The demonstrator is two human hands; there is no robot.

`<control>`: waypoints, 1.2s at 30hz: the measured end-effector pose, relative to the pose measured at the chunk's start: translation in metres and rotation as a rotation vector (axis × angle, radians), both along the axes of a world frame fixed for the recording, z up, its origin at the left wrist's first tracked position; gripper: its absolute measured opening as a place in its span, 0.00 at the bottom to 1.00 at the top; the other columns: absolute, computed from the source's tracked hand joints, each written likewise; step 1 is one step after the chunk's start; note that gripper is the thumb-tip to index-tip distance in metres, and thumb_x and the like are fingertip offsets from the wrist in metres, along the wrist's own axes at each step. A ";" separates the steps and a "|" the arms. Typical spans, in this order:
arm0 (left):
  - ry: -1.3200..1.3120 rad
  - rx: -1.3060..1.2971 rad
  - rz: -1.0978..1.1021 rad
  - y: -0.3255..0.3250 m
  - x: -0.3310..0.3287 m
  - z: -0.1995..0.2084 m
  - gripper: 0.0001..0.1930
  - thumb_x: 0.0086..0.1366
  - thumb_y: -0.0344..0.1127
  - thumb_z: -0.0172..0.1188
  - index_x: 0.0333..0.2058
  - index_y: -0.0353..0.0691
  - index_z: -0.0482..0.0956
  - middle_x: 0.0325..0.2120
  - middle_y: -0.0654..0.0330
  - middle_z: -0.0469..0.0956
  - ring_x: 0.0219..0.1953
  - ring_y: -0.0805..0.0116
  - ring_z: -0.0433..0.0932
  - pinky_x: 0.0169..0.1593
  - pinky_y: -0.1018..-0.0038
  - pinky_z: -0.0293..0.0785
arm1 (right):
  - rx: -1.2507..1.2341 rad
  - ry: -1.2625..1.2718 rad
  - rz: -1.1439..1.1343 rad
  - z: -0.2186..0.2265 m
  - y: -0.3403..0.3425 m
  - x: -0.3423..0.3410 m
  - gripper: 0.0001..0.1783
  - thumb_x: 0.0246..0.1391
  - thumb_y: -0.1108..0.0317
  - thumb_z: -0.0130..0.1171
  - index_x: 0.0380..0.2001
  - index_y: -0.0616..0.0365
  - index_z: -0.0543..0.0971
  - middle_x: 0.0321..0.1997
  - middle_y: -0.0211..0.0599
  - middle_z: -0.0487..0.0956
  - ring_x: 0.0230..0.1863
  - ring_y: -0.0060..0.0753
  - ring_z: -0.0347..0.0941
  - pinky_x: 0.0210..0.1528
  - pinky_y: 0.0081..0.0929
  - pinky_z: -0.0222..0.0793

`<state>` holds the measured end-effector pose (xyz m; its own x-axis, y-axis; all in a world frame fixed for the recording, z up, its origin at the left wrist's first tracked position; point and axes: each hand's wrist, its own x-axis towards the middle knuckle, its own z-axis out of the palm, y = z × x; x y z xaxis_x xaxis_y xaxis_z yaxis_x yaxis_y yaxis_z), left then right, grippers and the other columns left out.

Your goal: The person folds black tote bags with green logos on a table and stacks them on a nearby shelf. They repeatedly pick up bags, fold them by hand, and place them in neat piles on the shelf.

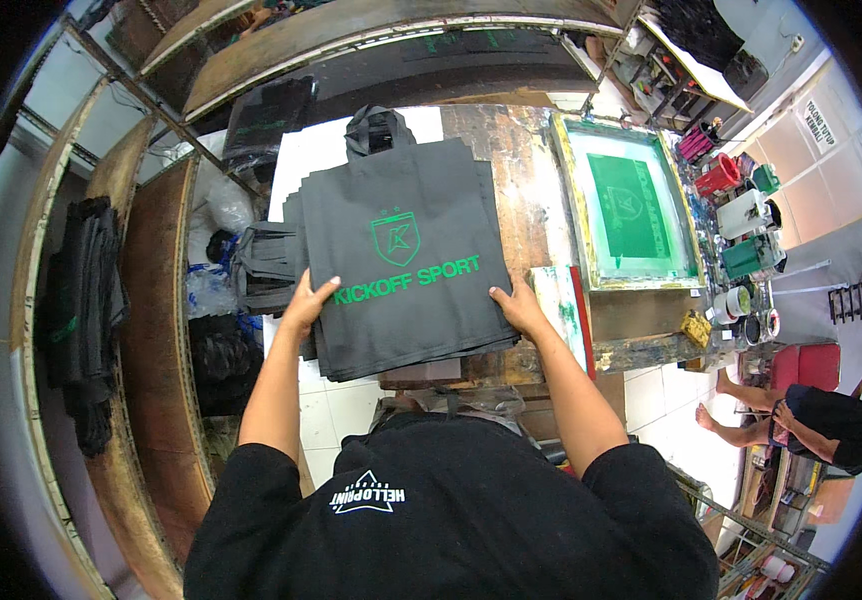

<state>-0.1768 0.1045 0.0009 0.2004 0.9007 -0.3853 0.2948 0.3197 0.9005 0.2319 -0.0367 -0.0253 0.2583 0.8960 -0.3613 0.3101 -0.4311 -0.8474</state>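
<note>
A thick stack of dark grey tote bags point(416, 185) lies at the front of the work table, its near edge reaching past the table's edge. The top bag bears a green shield print with green lettering, and its handles point(379, 125) point away from me. My left hand point(309, 303) grips the stack's left edge near the front, thumb on top. On the opposite edge, my right hand point(517, 305) holds the stack the same way. The fingers under both sides are mostly hidden, so how many bags they grip cannot be told.
Right of the stack rests a framed printing screen point(568, 190) with a green stencil. Paint tubs point(743, 215) line the table's right side. More bag handles point(269, 255) hang at the left, beside wooden shelves point(156, 330). Another person point(826, 425) sits at the far right.
</note>
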 end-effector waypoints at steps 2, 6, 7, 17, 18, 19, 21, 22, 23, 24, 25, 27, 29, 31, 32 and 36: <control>0.032 0.106 0.044 -0.004 0.019 0.001 0.36 0.59 0.36 0.69 0.63 0.34 0.63 0.56 0.51 0.74 0.58 0.60 0.71 0.62 0.67 0.64 | 0.025 -0.024 0.022 -0.003 0.003 0.002 0.37 0.57 0.68 0.60 0.66 0.68 0.59 0.61 0.58 0.72 0.62 0.52 0.69 0.65 0.37 0.62; 0.140 0.179 0.079 0.005 0.044 0.061 0.32 0.58 0.30 0.67 0.60 0.30 0.65 0.52 0.51 0.76 0.54 0.59 0.75 0.59 0.68 0.67 | -0.035 0.124 0.064 0.008 0.009 0.002 0.39 0.57 0.68 0.60 0.67 0.67 0.56 0.64 0.59 0.68 0.64 0.51 0.67 0.66 0.36 0.61; -0.055 0.166 0.025 0.016 0.032 0.062 0.31 0.59 0.29 0.66 0.60 0.31 0.67 0.51 0.52 0.77 0.52 0.61 0.76 0.58 0.69 0.69 | 0.024 0.138 0.037 0.022 0.008 -0.007 0.39 0.57 0.68 0.60 0.67 0.67 0.56 0.65 0.59 0.67 0.64 0.50 0.66 0.66 0.36 0.60; 0.575 0.475 -0.099 0.044 -0.019 -0.005 0.40 0.57 0.41 0.69 0.62 0.24 0.62 0.55 0.37 0.72 0.58 0.46 0.73 0.63 0.63 0.66 | 0.307 -0.197 -0.006 -0.022 -0.048 -0.073 0.46 0.59 0.66 0.59 0.71 0.62 0.44 0.69 0.66 0.58 0.70 0.58 0.58 0.71 0.40 0.54; 0.614 0.547 -0.059 0.040 -0.018 -0.008 0.39 0.58 0.41 0.68 0.62 0.27 0.63 0.55 0.37 0.72 0.57 0.45 0.72 0.63 0.61 0.65 | 0.332 -0.147 -0.001 -0.016 -0.048 -0.072 0.45 0.59 0.64 0.60 0.72 0.60 0.45 0.70 0.65 0.58 0.69 0.58 0.60 0.69 0.40 0.56; 0.647 0.620 -0.027 0.032 -0.006 0.002 0.38 0.58 0.41 0.68 0.62 0.30 0.64 0.54 0.38 0.73 0.57 0.44 0.72 0.63 0.59 0.65 | 0.284 -0.175 0.060 -0.005 -0.050 -0.068 0.45 0.60 0.63 0.59 0.71 0.62 0.47 0.68 0.65 0.60 0.68 0.59 0.61 0.69 0.41 0.57; 0.880 0.912 -0.012 0.002 0.026 0.047 0.35 0.58 0.41 0.67 0.62 0.34 0.66 0.53 0.39 0.73 0.57 0.45 0.71 0.62 0.58 0.65 | 0.191 -0.235 0.174 0.019 -0.050 -0.052 0.44 0.60 0.61 0.59 0.70 0.67 0.49 0.65 0.65 0.64 0.65 0.61 0.64 0.67 0.44 0.59; 0.995 1.060 0.010 -0.019 0.044 0.070 0.34 0.59 0.40 0.67 0.62 0.36 0.67 0.52 0.40 0.74 0.56 0.45 0.71 0.61 0.57 0.65 | 0.034 -0.230 0.212 0.032 -0.048 -0.041 0.39 0.60 0.58 0.60 0.69 0.61 0.57 0.57 0.58 0.71 0.55 0.56 0.71 0.59 0.44 0.66; 0.812 1.139 -0.042 -0.036 0.056 0.076 0.28 0.60 0.40 0.66 0.58 0.40 0.71 0.50 0.45 0.76 0.55 0.48 0.71 0.60 0.57 0.65 | 0.051 -0.240 0.194 0.041 -0.048 -0.034 0.38 0.60 0.57 0.61 0.67 0.59 0.59 0.55 0.56 0.72 0.52 0.55 0.72 0.57 0.44 0.67; 0.556 1.054 -0.158 -0.056 0.072 0.081 0.22 0.61 0.39 0.64 0.53 0.39 0.76 0.49 0.48 0.77 0.55 0.48 0.72 0.60 0.58 0.65 | 0.066 -0.248 0.174 0.048 -0.050 -0.027 0.36 0.59 0.57 0.61 0.66 0.58 0.62 0.53 0.55 0.73 0.50 0.53 0.72 0.55 0.44 0.68; 0.369 0.981 -0.304 -0.076 0.087 0.073 0.17 0.61 0.39 0.64 0.47 0.40 0.80 0.48 0.52 0.79 0.54 0.50 0.74 0.59 0.58 0.67 | 0.084 -0.255 0.155 0.053 -0.051 -0.021 0.35 0.59 0.57 0.62 0.65 0.56 0.64 0.51 0.53 0.73 0.47 0.52 0.73 0.54 0.43 0.69; 0.355 1.018 -0.638 -0.106 0.113 0.049 0.13 0.62 0.38 0.63 0.45 0.45 0.82 0.48 0.56 0.79 0.54 0.53 0.74 0.57 0.59 0.70 | 0.370 -0.442 0.339 0.066 -0.053 -0.015 0.34 0.52 0.54 0.67 0.60 0.52 0.71 0.54 0.47 0.73 0.53 0.50 0.70 0.57 0.44 0.66; 0.409 1.021 -0.676 -0.132 0.135 0.039 0.15 0.64 0.40 0.62 0.49 0.47 0.81 0.54 0.57 0.74 0.60 0.52 0.68 0.62 0.56 0.64 | 0.600 -0.623 0.630 0.082 -0.047 -0.012 0.34 0.48 0.52 0.70 0.57 0.50 0.74 0.55 0.43 0.73 0.57 0.48 0.67 0.60 0.45 0.63; 0.525 1.021 -0.668 -0.140 0.145 0.033 0.17 0.65 0.42 0.60 0.52 0.48 0.79 0.56 0.57 0.73 0.62 0.51 0.66 0.64 0.55 0.60 | 0.584 -0.662 0.757 0.074 -0.043 -0.012 0.35 0.41 0.47 0.72 0.53 0.47 0.77 0.58 0.36 0.71 0.62 0.46 0.62 0.64 0.48 0.56; 0.551 1.015 -0.649 -0.142 0.147 0.029 0.17 0.66 0.43 0.59 0.52 0.47 0.78 0.56 0.57 0.72 0.62 0.52 0.66 0.65 0.55 0.59 | 0.595 -0.693 0.809 0.071 -0.040 -0.012 0.35 0.41 0.46 0.72 0.52 0.47 0.77 0.58 0.35 0.71 0.63 0.45 0.62 0.64 0.48 0.55; 0.610 0.959 -0.647 -0.139 0.143 0.016 0.21 0.66 0.47 0.57 0.55 0.45 0.76 0.60 0.57 0.70 0.64 0.53 0.64 0.66 0.55 0.57 | 0.675 -0.746 0.942 0.052 -0.026 -0.007 0.33 0.41 0.44 0.71 0.50 0.45 0.76 0.57 0.31 0.71 0.62 0.41 0.62 0.65 0.51 0.53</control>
